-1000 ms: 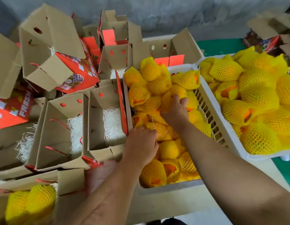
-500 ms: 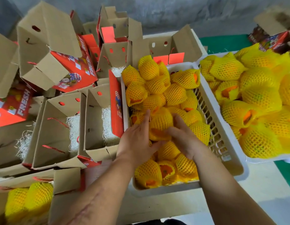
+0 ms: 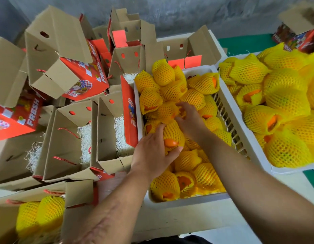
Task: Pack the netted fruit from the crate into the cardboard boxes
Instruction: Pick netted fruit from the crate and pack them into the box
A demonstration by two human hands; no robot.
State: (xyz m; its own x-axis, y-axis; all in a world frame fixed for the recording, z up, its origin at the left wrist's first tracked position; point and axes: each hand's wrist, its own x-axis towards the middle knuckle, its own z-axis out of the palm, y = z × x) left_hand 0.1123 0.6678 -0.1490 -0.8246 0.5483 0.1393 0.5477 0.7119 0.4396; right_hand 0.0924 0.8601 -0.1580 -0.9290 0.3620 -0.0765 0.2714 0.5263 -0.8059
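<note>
Over crate [image 3: 228, 120], both hands [image 3: 152, 152] on fruit [image 3: 173, 133]

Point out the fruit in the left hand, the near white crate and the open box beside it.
netted fruit [image 3: 173, 132], head view, netted side.
white crate [image 3: 187, 202], head view, near rim.
open box [image 3: 107, 131], head view, inner wall.

left hand [image 3: 152, 152] covers lower part of netted fruit [image 3: 173, 133] it grips; fingertips hidden behind it. right hand [image 3: 189, 118] fingertips buried among nets, grasp unclear. second crate [image 3: 254, 147] cut off at right edge. packed box [image 3: 78, 192] at lower left blurred, cropped by frame. box print [image 3: 78, 88] partly unreadable.
</note>
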